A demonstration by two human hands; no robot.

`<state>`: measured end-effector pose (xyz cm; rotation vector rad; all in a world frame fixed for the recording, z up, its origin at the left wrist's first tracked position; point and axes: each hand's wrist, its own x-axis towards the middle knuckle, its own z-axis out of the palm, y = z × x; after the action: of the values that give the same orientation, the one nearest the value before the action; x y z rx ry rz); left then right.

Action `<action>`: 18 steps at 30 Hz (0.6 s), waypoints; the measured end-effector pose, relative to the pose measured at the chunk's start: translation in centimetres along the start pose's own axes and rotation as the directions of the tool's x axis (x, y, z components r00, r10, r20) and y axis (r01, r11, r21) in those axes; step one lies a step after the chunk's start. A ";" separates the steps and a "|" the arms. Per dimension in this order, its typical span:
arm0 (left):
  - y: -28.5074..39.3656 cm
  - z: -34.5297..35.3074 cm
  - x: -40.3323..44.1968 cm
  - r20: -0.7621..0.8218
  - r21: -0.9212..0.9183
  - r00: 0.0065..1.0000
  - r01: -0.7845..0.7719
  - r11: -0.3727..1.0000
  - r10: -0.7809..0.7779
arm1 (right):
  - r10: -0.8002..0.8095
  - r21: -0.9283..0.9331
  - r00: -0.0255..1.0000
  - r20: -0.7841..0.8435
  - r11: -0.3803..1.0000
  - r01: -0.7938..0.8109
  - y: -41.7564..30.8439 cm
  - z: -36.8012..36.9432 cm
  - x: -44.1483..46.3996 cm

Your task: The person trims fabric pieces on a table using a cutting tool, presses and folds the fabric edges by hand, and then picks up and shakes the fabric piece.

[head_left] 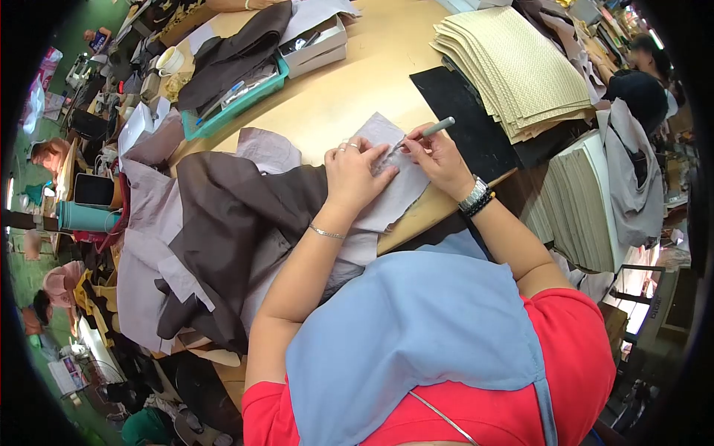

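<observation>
My right hand (448, 162) is closed around a pen (437, 128) with a grey-green barrel. Its thin tip points down and left at a pale grey-lilac piece of soft sheet material (405, 186), which looks like leather or cloth. My left hand (355, 172) lies on the same piece, thumb and fingers apart, close to the pen tip. Under and beside my left forearm spreads a crumpled dark brown sheet (230, 201). What the tip touches is too small to make out.
A teal tray (230, 108) with pens and a white box (316, 52) stand at the back. Stacked cream textured sheets (513, 67) and a black board (465, 123) lie to the right, near a thick grey stack (584, 201). More lilac pieces (149, 275) hang left.
</observation>
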<state>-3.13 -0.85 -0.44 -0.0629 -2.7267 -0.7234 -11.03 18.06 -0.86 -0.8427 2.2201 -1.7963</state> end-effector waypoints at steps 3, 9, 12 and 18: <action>0.1 -0.3 0.1 0.027 0.035 0.999 0.029 0.999 -0.030 | -0.066 -0.092 0.997 0.029 0.993 0.069 -0.3 0.1 0.3; 0.0 -0.1 -0.1 -0.006 0.054 1.000 0.003 0.999 -0.003 | -0.111 -0.154 0.991 0.072 0.981 0.121 -0.8 0.5 0.6; 0.0 0.0 -0.1 -0.016 0.055 1.000 -0.003 0.998 0.003 | -0.116 -0.160 0.991 0.072 0.979 0.127 -0.9 0.4 0.6; 0.2 -0.2 0.0 -0.021 0.059 1.000 -0.013 0.998 0.014 | -0.089 -0.171 0.993 0.073 0.980 0.101 -1.1 0.6 0.7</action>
<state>-3.05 -0.79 -0.21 -0.0596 -2.7222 -0.6363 -10.99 17.06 0.16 -1.0423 2.3588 -1.6044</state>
